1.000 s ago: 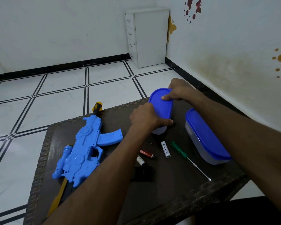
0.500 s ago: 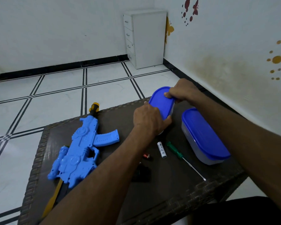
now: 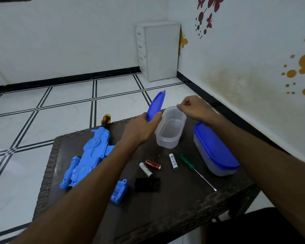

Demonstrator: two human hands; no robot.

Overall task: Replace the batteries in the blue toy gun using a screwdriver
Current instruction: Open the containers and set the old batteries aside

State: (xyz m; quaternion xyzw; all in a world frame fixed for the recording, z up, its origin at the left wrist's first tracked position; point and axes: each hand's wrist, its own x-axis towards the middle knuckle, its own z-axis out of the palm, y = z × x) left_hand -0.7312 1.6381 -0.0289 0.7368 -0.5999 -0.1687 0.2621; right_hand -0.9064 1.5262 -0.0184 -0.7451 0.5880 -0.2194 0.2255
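Batteries (image 3: pixel 153 164) lie on the surface just before the tub (image 3: pixel 170 128), now uncovered; our left hand (image 3: pixel 141 128) grips its lifted lid (image 3: pixel 156 105), right hand (image 3: pixel 192 107) pinches the rim, so old cells can go in.

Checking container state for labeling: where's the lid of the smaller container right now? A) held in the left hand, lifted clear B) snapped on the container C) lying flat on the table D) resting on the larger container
A: the left hand grips the blue lid, tilted up and clear of the open small container, whose far rim the right hand holds.
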